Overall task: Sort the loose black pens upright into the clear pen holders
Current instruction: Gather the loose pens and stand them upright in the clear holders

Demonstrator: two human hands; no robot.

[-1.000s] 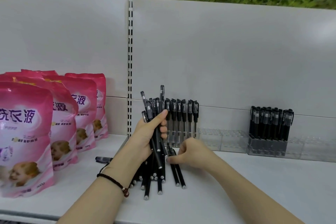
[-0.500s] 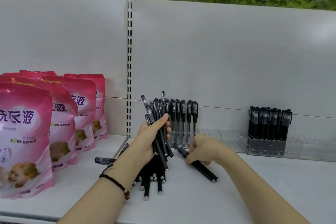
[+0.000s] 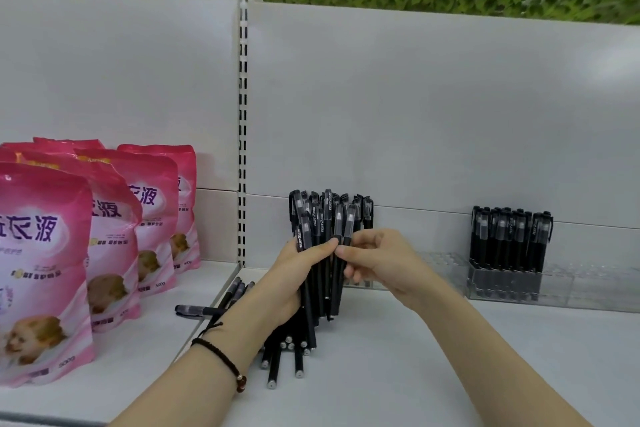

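Care pays here: left hand [image 3: 294, 274] clamps curled fingers round an upright bundle of capped black plastic pens [image 3: 317, 253] above the white shelf [image 3: 398, 357]; right hand [image 3: 381, 263] pinches edge pens [image 3: 348, 225] against it; level the caps before slotting into the clear plastic pen holder [image 3: 436, 265] behind.
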